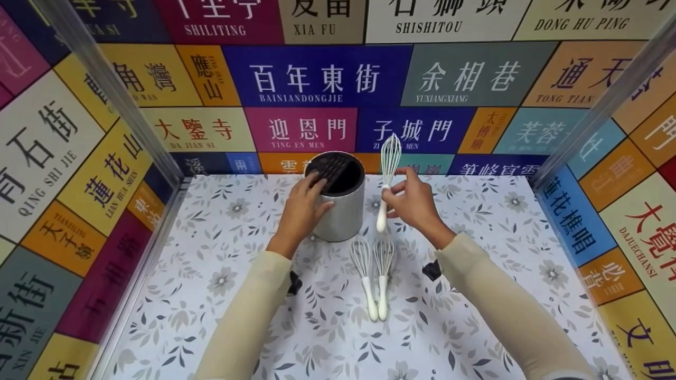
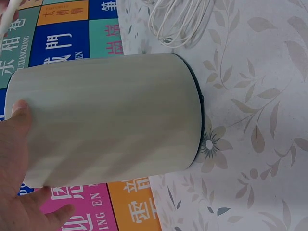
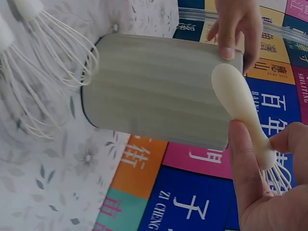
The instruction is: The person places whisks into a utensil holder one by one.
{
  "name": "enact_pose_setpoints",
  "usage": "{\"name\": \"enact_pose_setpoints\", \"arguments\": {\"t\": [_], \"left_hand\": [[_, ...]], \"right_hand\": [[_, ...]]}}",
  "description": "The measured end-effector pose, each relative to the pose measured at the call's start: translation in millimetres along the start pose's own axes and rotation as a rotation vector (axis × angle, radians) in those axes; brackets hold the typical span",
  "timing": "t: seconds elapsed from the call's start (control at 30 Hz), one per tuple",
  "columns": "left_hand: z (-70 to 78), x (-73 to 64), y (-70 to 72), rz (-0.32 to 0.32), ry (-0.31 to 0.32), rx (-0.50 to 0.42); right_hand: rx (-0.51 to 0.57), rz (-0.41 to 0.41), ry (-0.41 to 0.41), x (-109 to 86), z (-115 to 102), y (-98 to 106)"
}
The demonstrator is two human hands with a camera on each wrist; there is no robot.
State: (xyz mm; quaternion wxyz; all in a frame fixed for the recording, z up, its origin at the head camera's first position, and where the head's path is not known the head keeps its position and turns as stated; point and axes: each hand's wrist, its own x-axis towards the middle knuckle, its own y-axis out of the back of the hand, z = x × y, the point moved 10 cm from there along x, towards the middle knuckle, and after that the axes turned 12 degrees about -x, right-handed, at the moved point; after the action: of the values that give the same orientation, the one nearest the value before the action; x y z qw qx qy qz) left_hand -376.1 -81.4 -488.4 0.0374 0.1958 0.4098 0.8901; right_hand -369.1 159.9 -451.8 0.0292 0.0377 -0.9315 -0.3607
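A grey cylindrical utensil holder [image 1: 340, 219] with a dark inside stands upright at the back of the table. My left hand [image 1: 306, 206] holds it near the top on its left side, with the thumb against the wall in the left wrist view. Right of the holder, my right hand [image 1: 414, 200] pinches a white-handled whisk [image 1: 391, 158] near the top of its handle. This whisk is raised, wires upward and handle end downward. Two similar whisks, a left one [image 1: 368, 285] and a right one [image 1: 383, 279], lie side by side in front of the holder.
A white tabletop [image 1: 222, 327] with a grey leaf-and-flower pattern lies under everything. Colourful panels with printed characters [image 1: 322, 76] rise behind it and at both sides. Metal corner posts, such as the left one [image 1: 113, 79], stand at the back corners.
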Motion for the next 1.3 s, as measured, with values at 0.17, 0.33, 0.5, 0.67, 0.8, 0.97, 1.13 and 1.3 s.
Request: {"name": "enact_pose_setpoints", "arguments": {"t": [0.17, 0.33, 0.5, 0.67, 0.8, 0.97, 1.13, 1.3], "left_hand": [[-0.9, 0.5, -1.4, 0.002, 0.002, 0.001], [-1.0, 0.4, -2.5, 0.003, 0.0, -0.007], [0.9, -0.5, -1.2, 0.015, -0.018, 0.014], [0.8, -0.6, -1.6, 0.01, -0.013, 0.022], [-0.7, -0.9, -2.0, 0.006, -0.005, 0.016], [-2.8, -1.0, -1.9, -0.001, 0.014, 0.002], [-3.3, -1.3, -1.5, -0.003, 0.018, -0.013], [-3.8, -1.3, -1.2, 0.0, 0.019, -0.001]], "right_hand": [[0.008, 0.038, 0.033, 15.6, -20, 5], [-0.004, 0.08, 0.079, 28.2, -39, 8], [-0.06, 0.17, 0.152, 38.5, -58, 14], [-0.083, 0.26, 0.198, 49.0, -69, 23], [-0.085, 0.304, 0.206, 56.6, -75, 27], [-0.071, 0.314, 0.221, 65.0, -79, 24], [-0.035, 0.305, 0.248, 70.9, -77, 13], [-0.07, 0.314, 0.266, 73.6, -75, 2]]}}
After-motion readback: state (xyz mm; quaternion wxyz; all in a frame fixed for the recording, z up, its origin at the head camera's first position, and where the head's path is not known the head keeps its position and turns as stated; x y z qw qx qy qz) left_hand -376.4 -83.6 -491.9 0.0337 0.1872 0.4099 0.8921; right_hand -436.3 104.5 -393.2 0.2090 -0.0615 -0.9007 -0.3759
